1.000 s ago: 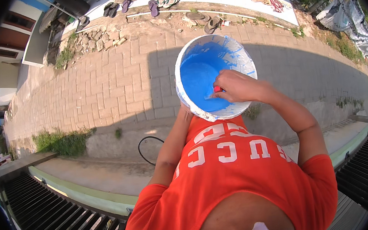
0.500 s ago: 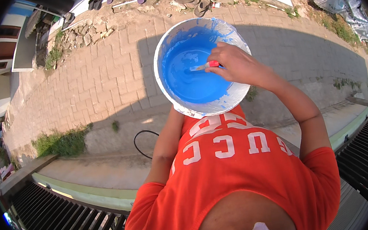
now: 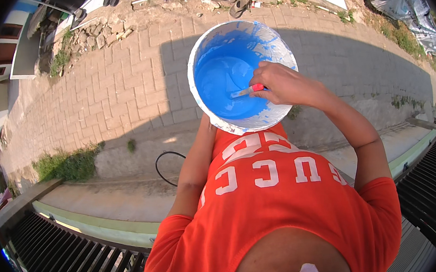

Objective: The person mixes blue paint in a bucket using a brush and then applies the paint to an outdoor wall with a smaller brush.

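Note:
A white bucket [image 3: 285, 109] with blue-smeared inner walls is up in front of my red shirt, tilted so that blue paint [image 3: 215, 81] gathers toward its left side. My right hand [image 3: 286, 83] reaches over the right rim, fingers closed round the red handle of a small paintbrush [image 3: 245, 91]. The brush points left, its bristles at the paint's surface. My left forearm [image 3: 198, 161] runs up to the bucket's near left side. The left hand itself is hidden behind the bucket, so its fingers do not show.
Dark metal railings [image 3: 69, 255] flank me, with a low ledge [image 3: 103, 199] beyond the left one. A black hose loop [image 3: 159, 168] lies left of my arm. Farther off are brick paving [image 3: 119, 88], rubble [image 3: 95, 37], sandals [image 3: 239, 7] and a silvery tarp [image 3: 416, 12].
The bucket has shifted slightly right and tipped more, baring more inner wall at the right. The brush in my right hand has moved a little nearer to me.

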Motion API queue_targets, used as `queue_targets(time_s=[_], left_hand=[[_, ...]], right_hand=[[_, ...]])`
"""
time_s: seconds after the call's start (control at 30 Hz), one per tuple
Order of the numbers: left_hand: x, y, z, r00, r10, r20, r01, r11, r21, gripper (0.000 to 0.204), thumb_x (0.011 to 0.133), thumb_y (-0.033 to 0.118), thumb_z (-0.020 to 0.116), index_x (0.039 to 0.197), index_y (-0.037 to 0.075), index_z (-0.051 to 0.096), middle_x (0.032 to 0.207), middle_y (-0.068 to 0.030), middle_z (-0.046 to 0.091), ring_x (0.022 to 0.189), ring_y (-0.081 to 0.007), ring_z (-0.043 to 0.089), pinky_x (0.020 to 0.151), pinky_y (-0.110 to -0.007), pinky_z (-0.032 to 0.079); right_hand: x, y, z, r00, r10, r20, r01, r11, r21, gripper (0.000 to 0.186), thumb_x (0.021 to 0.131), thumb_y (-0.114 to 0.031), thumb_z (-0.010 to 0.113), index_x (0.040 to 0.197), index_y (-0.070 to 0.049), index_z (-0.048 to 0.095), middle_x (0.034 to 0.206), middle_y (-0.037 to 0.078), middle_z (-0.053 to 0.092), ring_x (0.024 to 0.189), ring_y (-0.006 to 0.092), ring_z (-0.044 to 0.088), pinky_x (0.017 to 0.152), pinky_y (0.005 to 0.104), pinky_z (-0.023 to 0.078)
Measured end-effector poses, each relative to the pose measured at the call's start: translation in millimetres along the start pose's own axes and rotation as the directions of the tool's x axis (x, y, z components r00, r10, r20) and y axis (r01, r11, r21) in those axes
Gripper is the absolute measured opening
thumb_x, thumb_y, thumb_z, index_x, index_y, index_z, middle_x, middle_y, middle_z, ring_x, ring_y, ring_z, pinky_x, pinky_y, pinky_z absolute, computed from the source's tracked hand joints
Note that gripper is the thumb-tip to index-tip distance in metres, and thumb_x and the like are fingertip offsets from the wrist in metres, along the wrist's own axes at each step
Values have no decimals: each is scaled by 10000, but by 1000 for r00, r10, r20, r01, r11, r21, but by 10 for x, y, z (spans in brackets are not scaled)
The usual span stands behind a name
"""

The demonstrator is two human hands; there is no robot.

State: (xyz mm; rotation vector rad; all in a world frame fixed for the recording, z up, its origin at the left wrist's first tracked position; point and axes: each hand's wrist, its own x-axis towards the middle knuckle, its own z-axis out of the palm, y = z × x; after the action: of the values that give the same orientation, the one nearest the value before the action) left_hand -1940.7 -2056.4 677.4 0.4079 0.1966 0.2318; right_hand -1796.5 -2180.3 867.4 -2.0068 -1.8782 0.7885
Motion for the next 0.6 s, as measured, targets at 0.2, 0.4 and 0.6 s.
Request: queue_targets(time_s=[0.2, 0.4, 0.6], left_hand=[[-70, -19, 4, 1000, -12, -1, 12, 1000, 3, 753, 895, 641, 290, 1468, 151, 285, 1461, -124, 376, 1296, -320, 416, 1048, -516, 363], [-101, -13, 31, 1000, -30, 6, 30, 999, 14, 736, 902, 623, 297, 1464, 148, 292, 1454, -125, 384, 1289, -317, 424, 1041, -510, 372], [-116, 3, 36, 1000, -27, 1, 27, 1000, 3, 719, 908, 605, 304, 1460, 145, 299, 1448, -125, 392, 1281, -314, 432, 1034, -504, 382]], right_hand=[[73, -74, 75, 991, -130, 26, 127, 987, 103, 139, 810, -135, 679, 879, -16, 690, 808, 115, 639, 817, 282, 543, 764, 384, 457], [235, 16, 100, 965, -195, -175, 172, 975, -139, 155, 802, -157, 692, 857, -14, 668, 773, 104, 597, 806, 266, 526, 733, 367, 454], [254, 71, 90, 931, -160, -327, 82, 967, -242, 138, 796, -134, 696, 834, -6, 663, 773, 112, 593, 807, 275, 527, 746, 373, 458]])
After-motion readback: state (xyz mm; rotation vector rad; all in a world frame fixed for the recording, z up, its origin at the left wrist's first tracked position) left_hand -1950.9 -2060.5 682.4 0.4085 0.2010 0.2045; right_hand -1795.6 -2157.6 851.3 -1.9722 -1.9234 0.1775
